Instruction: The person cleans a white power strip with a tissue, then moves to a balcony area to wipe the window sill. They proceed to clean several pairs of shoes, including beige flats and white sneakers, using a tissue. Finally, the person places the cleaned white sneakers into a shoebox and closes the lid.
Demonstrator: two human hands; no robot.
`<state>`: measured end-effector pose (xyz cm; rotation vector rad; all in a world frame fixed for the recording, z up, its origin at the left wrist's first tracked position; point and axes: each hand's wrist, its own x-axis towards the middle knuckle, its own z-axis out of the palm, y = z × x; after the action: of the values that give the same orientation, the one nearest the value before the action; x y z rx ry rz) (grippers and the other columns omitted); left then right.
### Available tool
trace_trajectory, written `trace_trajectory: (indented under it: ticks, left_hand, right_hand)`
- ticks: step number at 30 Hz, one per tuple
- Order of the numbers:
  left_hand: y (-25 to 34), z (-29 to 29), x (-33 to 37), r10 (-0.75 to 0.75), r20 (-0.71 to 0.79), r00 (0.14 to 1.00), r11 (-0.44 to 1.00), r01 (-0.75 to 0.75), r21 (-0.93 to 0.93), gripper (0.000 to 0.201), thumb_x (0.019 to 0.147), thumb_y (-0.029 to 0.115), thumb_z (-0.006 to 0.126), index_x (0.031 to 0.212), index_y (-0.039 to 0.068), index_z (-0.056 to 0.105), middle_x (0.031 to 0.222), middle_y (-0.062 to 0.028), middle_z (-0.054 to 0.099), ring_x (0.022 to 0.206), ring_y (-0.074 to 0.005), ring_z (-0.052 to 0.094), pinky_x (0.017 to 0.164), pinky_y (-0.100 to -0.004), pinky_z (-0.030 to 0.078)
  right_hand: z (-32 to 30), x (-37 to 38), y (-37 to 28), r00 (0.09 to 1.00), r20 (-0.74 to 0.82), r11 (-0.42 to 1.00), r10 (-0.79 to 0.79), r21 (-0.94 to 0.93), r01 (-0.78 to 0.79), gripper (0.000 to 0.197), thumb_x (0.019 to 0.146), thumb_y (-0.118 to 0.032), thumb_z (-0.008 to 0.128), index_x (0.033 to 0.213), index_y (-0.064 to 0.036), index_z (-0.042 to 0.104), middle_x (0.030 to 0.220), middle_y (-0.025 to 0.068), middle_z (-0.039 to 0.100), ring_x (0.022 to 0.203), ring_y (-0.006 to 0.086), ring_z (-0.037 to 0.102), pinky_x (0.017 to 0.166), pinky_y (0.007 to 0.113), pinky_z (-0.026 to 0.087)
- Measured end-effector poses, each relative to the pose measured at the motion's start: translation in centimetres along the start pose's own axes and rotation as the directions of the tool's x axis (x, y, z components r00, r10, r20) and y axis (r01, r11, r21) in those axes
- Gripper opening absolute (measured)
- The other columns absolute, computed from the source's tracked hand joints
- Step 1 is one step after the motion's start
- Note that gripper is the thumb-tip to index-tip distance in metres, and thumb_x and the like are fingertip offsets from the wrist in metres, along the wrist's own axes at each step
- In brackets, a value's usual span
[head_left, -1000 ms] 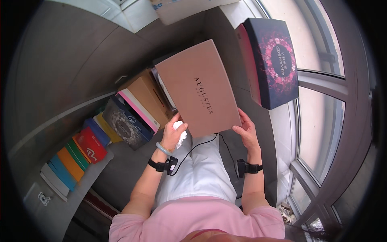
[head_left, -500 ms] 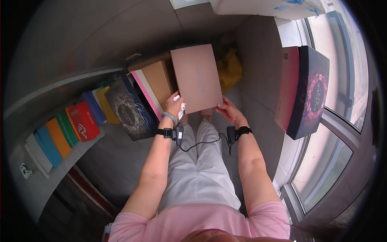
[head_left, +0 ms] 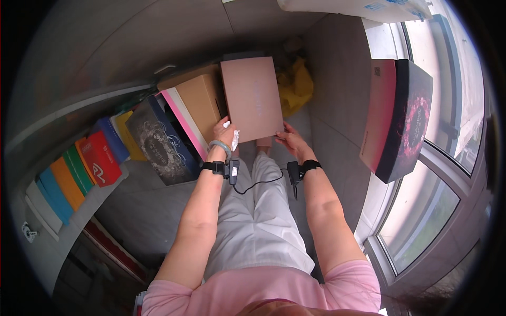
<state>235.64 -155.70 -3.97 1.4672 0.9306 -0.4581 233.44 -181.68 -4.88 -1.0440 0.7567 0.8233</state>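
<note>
A flat pinkish-tan box (head_left: 252, 97) is held between my two hands, tilted slightly, in front of the other boxes. My left hand (head_left: 223, 134) is closed at its lower left edge and also has a crumpled white tissue (head_left: 235, 139) in its fingers. At the lower right corner, my right hand (head_left: 294, 142) grips the box with thumb and fingers. Just left of it stand a brown cardboard box (head_left: 199, 100) and a white box with a pink edge (head_left: 182, 121). A dark box with a swirling pale pattern (head_left: 162, 143) leans beside those.
Several coloured boxes or folders, a red one (head_left: 101, 158) among them, stand in a row on a curved ledge (head_left: 113, 181) at left. A yellow bag (head_left: 296, 89) lies behind the held box. At right, a pink and dark box (head_left: 398, 121) rests by the window (head_left: 421, 216).
The view has shifted slightly, and my hands and the box sit a little further left in it. A dark edge now shows behind the box's top.
</note>
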Motion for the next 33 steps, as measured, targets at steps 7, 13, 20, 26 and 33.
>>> trace_trajectory:
  ticks: [7,13,20,26,33]
  left_hand:
    - [-3.3,0.5,0.5,0.058,-0.053,0.997,0.951,-0.039,0.307,0.053,0.08,0.008,0.063,0.129,-0.006,0.049,0.106,-0.0173,0.065,0.089,-0.0191,0.064,0.076,-0.0297,0.052]
    - [-3.0,1.1,-1.5,-0.024,-0.058,0.998,0.82,0.052,0.569,0.053,0.082,0.018,0.061,0.131,0.002,0.05,0.126,-0.0209,0.057,0.116,-0.0332,0.056,0.098,-0.0376,0.043]
    - [-2.1,1.8,-2.7,-0.005,-0.082,0.997,0.823,0.051,0.566,0.064,0.079,0.018,0.066,0.137,0.003,0.044,0.122,-0.0196,0.061,0.111,-0.0276,0.06,0.095,-0.0339,0.045]
    - [-0.7,2.4,-3.1,0.005,-0.1,0.995,0.829,0.051,0.557,0.065,0.08,0.019,0.065,0.138,0.004,0.042,0.124,-0.0184,0.059,0.114,-0.0282,0.057,0.097,-0.0344,0.043]
    - [-2.6,1.5,-2.5,0.03,-0.06,0.998,0.883,0.002,0.47,0.061,0.082,0.014,0.064,0.138,0.004,0.042,0.122,-0.0174,0.06,0.112,-0.0279,0.058,0.096,-0.0335,0.044]
  right_hand:
    - [0.7,0.8,0.2,0.989,-0.146,0.975,0.036,-0.214,-0.067,0.066,0.084,-0.014,0.062,0.144,-0.0101,0.034,0.124,0.0063,0.054,0.11,0.0184,0.053,0.088,0.033,0.047]
    - [0.6,1.3,0.6,0.972,-0.233,0.938,0.036,-0.328,-0.114,0.073,0.082,-0.023,0.065,0.145,-0.0099,0.031,0.131,0.0101,0.049,0.12,0.0232,0.048,0.093,0.038,0.045]
    - [1.5,1.0,0.4,0.947,-0.315,0.974,-0.056,-0.228,-0.018,0.073,0.085,-0.027,0.066,0.146,-0.0075,0.03,0.141,0.0148,0.043,0.126,0.0262,0.046,0.096,0.035,0.043]
    - [1.4,2.8,-1.3,0.962,-0.202,0.949,-0.185,-0.292,0.121,0.069,0.087,-0.027,0.064,0.146,-0.0104,0.033,0.142,0.0139,0.044,0.127,0.0249,0.045,0.099,0.033,0.04]
    - [2.6,2.0,-2.3,0.955,-0.199,0.934,-0.222,-0.324,0.15,0.059,0.088,-0.022,0.063,0.141,-0.0117,0.042,0.133,0.0123,0.052,0.117,0.0226,0.052,0.097,0.031,0.041]
